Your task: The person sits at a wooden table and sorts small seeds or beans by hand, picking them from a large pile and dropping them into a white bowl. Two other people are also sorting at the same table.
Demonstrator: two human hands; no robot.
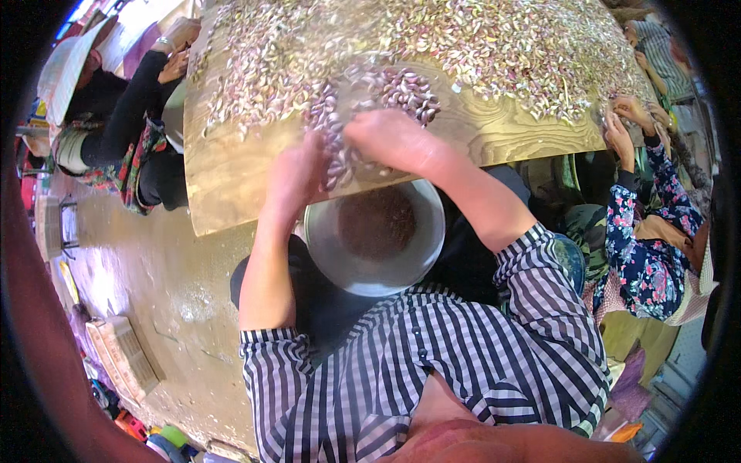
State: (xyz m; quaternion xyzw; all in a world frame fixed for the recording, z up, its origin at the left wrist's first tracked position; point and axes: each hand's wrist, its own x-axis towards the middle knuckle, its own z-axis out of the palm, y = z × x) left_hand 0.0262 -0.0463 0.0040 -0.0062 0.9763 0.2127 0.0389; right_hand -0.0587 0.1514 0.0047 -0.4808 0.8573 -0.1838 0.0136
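Purple-skinned garlic cloves [331, 118] lie in a loose strip near the front edge of the wooden table [243, 191]. On the left side of this strip is my left hand [298, 171], blurred, with its fingers curled inward. My right hand [393, 139] is bent over the strip from the other side, also blurred. Whether either hand has cloves in its fingers cannot be made out. Behind my right hand a denser heap of purple cloves [408, 95] sits on the wood. Below the table edge, between my legs, stands a round pale basin [431, 234] with a dark brown bottom.
A broad layer of garlic cloves [509, 52] covers the far part of the table. At the left edge sits a person in a hat [72, 69]; at the right, a person in a floral sleeve [622, 214] handles something small. A cardboard box [121, 356] lies on the floor.
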